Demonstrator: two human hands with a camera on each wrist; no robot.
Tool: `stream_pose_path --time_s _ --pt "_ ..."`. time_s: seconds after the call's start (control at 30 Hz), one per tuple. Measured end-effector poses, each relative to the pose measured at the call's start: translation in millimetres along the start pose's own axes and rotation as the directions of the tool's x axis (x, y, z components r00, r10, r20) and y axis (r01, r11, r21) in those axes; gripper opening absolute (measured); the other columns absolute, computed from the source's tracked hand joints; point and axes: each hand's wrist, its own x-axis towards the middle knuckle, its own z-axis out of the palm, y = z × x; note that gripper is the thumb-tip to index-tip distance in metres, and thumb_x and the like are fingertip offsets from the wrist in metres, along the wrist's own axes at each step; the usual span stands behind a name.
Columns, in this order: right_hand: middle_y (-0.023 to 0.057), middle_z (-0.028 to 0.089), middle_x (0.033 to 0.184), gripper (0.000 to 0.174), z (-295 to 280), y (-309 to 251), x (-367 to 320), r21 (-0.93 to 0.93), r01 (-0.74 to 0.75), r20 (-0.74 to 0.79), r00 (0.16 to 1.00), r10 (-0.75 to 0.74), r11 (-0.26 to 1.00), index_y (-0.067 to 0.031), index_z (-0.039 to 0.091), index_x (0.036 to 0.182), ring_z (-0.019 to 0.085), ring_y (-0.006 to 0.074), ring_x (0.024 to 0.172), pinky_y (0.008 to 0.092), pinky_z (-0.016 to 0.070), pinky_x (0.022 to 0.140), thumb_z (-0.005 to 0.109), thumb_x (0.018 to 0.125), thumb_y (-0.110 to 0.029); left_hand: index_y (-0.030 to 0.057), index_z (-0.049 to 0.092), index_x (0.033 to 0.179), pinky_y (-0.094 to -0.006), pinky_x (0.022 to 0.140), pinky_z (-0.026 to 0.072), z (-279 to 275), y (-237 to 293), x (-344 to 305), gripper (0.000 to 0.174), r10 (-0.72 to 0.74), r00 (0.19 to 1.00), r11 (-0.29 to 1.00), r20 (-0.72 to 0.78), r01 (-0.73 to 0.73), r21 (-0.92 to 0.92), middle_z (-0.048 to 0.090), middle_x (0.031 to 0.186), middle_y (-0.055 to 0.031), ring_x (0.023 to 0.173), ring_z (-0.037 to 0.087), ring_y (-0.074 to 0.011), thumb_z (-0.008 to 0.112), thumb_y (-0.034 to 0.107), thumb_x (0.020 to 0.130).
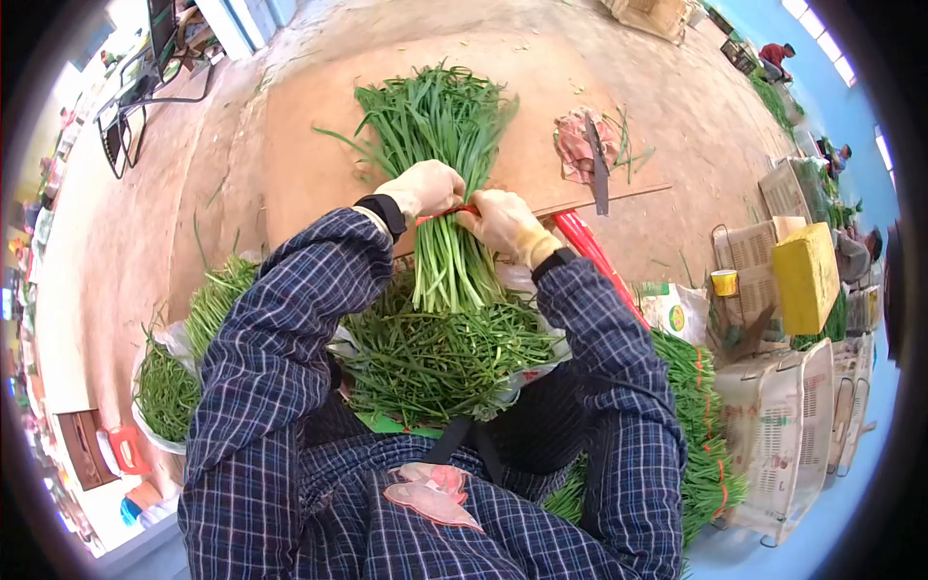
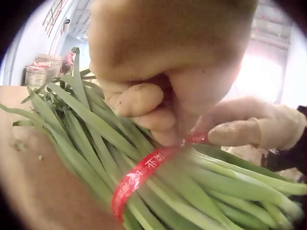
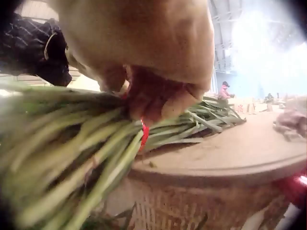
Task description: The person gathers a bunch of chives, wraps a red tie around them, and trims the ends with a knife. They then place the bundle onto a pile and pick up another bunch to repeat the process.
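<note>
A bunch of garlic chives (image 1: 435, 121) lies across the front edge of a board, leaves pointing away and pale stems toward the body. Round its middle runs a red printed tape (image 2: 144, 175). My gloved left hand (image 1: 425, 188) has its fingers curled on top of the bunch and pinches the tape. Close beside it, my gloved right hand (image 1: 507, 226) pinches the tape too; its thumb lies against a red end in the left wrist view. In the right wrist view the tape (image 3: 144, 134) passes down the near side of the stems. The hands partly hide where the tape meets.
On the board (image 1: 300, 164) a knife (image 1: 597, 169) lies over a crumpled pink cloth (image 1: 577, 145). Loose chives (image 1: 445, 353) fill a container below the stems. Banded bunches (image 1: 691, 387) are stacked at right, near white crates (image 1: 773, 430) and a yellow block (image 1: 805, 280).
</note>
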Motion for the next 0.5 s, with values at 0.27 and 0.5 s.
stream_pose_path --time_s 0.27,0.5 --pt "0.0149 0.068 0.079 0.039 -9 -6 36 -0.153 0.087 0.290 0.956 -0.039 0.984 -0.0100 0.068 0.086 0.066 0.0330 0.077 0.0441 0.0511 0.068 0.049 0.089 -0.044 0.0089 0.067 0.102 -0.0362 0.073 0.0503 1 -12 -10 0.024 0.099 0.995 0.995 -0.028 -0.098 0.023 0.067 0.085 -0.0144 0.081 0.064 -0.0298 0.056 0.017 0.082" --pt "0.0154 0.065 0.073 0.029 -11 -1 28 -0.124 0.087 0.212 0.975 -0.060 0.988 -0.0080 0.067 0.074 0.064 0.0342 0.071 0.0442 0.0506 0.066 0.053 0.084 -0.032 -0.0035 0.063 0.102 -0.0301 0.069 0.0498 22 -40 -76 0.040 -0.390 0.830 0.705 -0.399 -0.010 -0.709 0.067 0.088 -0.0128 0.078 0.063 -0.0164 0.067 0.030 0.082"
